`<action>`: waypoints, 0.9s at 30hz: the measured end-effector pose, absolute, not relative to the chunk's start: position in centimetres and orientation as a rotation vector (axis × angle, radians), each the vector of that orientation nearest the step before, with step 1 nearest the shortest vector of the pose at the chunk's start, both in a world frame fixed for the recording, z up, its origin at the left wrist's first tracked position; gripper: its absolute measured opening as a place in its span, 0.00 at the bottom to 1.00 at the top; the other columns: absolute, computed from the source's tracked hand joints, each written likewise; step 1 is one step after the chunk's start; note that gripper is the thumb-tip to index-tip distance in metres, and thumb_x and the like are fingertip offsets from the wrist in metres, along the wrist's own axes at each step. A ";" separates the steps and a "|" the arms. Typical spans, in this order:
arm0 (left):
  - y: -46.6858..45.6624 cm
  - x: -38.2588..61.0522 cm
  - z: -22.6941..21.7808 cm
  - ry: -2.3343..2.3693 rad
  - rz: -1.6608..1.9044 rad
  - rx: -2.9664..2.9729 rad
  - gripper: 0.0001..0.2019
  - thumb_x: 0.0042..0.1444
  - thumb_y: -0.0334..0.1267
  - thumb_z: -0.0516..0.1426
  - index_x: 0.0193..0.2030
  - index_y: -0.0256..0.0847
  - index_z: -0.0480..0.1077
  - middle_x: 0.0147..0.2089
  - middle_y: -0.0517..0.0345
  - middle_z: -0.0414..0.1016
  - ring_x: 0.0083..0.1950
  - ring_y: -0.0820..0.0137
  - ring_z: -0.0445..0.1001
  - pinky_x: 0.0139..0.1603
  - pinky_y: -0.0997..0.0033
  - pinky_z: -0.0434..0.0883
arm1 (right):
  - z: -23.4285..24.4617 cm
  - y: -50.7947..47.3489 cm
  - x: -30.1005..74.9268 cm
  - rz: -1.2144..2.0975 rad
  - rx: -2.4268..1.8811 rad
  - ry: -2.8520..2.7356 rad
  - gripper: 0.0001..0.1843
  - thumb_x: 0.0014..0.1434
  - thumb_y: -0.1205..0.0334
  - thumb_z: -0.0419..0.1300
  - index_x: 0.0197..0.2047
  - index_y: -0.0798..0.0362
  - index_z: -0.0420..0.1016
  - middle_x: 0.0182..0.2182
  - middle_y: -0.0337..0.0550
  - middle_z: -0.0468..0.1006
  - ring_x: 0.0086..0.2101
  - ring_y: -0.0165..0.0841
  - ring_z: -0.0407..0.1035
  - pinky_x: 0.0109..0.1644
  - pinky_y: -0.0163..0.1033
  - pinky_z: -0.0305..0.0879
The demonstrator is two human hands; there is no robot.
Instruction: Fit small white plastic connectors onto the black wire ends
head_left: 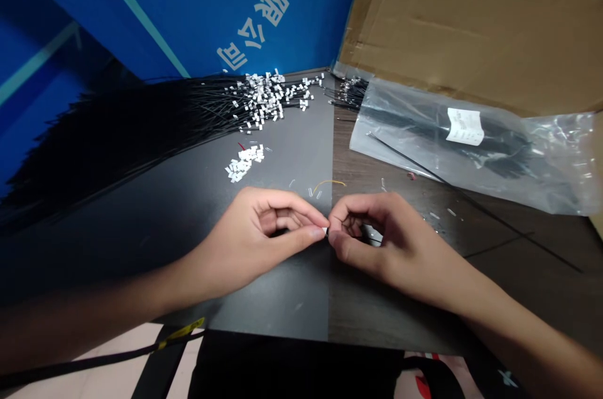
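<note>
Over the middle of the table, my left hand (pixel 264 226) pinches a small white connector (pixel 325 231) between thumb and forefinger. My right hand (pixel 372 229) meets it fingertip to fingertip, pinching a thin black wire (pixel 372 239) whose end lies at the connector. How far the wire sits in the connector is hidden by the fingers. Beyond my left hand lies a small heap of loose white connectors (pixel 242 163). Behind that heap spreads a big bundle of black wires (pixel 155 113) with white connectors (pixel 268 94) on their ends.
A clear plastic bag (pixel 509 166) of black wires lies at the right before a cardboard box (pixel 480 28). One loose black wire (pixel 471 198) crosses the bag and table. A yellow wire (pixel 330 182) and small clear scraps (pixel 313 193) lie beyond my hands. A blue panel (pixel 188 3) stands behind.
</note>
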State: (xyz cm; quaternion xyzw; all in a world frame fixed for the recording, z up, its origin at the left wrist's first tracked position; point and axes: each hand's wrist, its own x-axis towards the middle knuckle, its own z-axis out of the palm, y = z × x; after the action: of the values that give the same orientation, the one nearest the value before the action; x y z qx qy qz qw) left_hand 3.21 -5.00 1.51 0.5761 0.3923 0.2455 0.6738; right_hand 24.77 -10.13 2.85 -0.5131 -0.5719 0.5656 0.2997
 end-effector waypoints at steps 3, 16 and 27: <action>-4.9 3.2 1.4 0.872 0.511 1.254 0.03 0.58 0.31 0.72 0.39 0.38 0.88 0.37 0.52 0.90 0.39 0.70 0.88 0.42 0.79 0.82 | 2.8 -10.0 24.7 1.489 -1.353 -1.521 0.07 0.59 0.68 0.64 0.30 0.52 0.75 0.25 0.34 0.71 0.28 0.28 0.63 0.32 0.35 0.58; -5.0 3.5 1.5 0.852 0.567 1.334 0.03 0.56 0.28 0.70 0.36 0.38 0.88 0.35 0.55 0.88 0.37 0.72 0.85 0.41 0.80 0.81 | 2.9 -9.9 24.8 1.595 -1.349 -1.487 0.08 0.60 0.65 0.63 0.29 0.52 0.73 0.23 0.31 0.65 0.26 0.26 0.57 0.30 0.36 0.51; -5.4 3.5 1.4 0.903 0.595 1.382 0.03 0.56 0.30 0.70 0.36 0.39 0.88 0.35 0.55 0.89 0.35 0.72 0.84 0.39 0.80 0.81 | 2.8 -9.9 24.8 1.556 -1.373 -1.477 0.06 0.60 0.65 0.65 0.31 0.53 0.75 0.24 0.32 0.67 0.28 0.27 0.59 0.32 0.36 0.53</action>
State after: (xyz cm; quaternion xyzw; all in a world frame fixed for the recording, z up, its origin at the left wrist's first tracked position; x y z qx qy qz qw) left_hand 3.51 -5.40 1.41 0.6058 0.3959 0.2607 0.6389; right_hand 24.77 -9.89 2.77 -0.5153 -0.5544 0.5843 0.2928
